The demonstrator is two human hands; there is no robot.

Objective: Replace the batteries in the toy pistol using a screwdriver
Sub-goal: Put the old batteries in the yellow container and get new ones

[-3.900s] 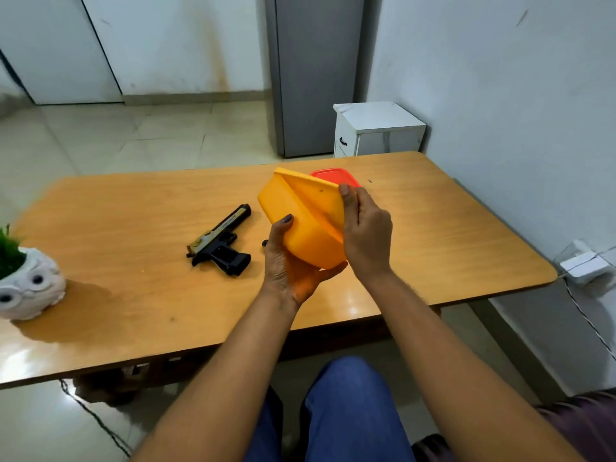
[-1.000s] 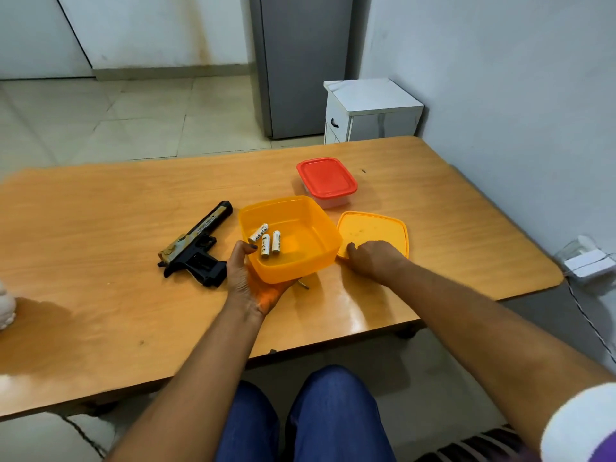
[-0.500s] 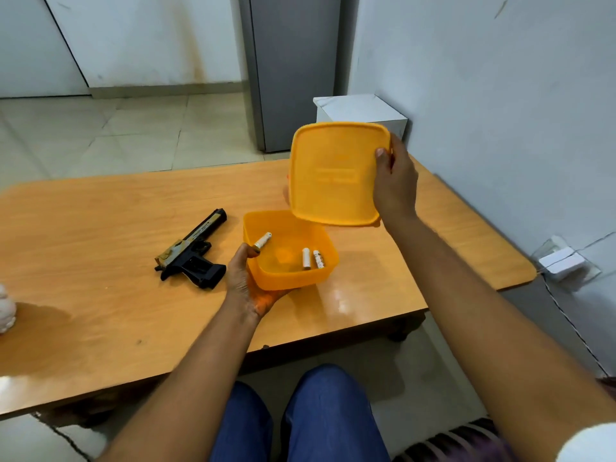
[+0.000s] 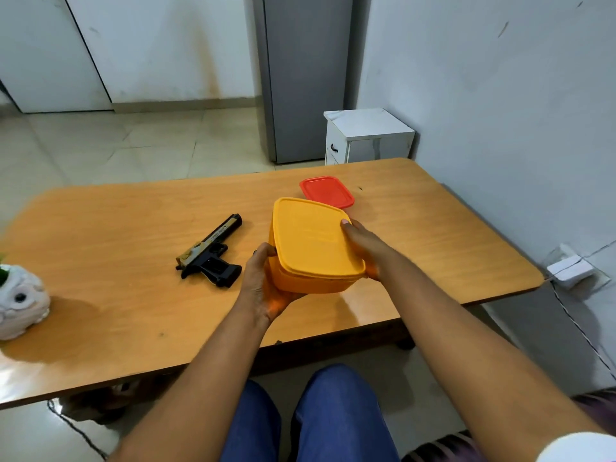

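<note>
A person in blue trousers sits at a low wooden table [image 4: 100,295], both forearms stretched out over its near edge. The left hand [image 4: 263,281] cups a yellow box [image 4: 300,278] from below and at its left side, fingers curled round the wall; the right hand [image 4: 363,245] lies along the right edge of the yellow lid [image 4: 313,238], fingers pressed on the rim, the lid sitting on the box and tipped toward the viewer. Whether it is snapped fully shut cannot be told, and nothing inside shows. The pistol [image 4: 211,253] lies flat on the table just left of the left hand, apart from it and untouched, so the left hand is plainly the nearer one. Its long axis runs on a diagonal: black grip at the near end, toward the person, and the barrel pointing away and to the right. The toy is black with a worn gold-and-tan slide on top; no battery hatch or screw can be made out. No screwdriver is visible. At the table's near left edge stands a white owl-shaped pot [image 4: 20,301]. Beyond the box, just behind it, sits a tub with a red lid [image 4: 326,191]. Farther off are a white cabinet [image 4: 366,135] and a grey fridge [image 4: 303,78] against the wall.
</note>
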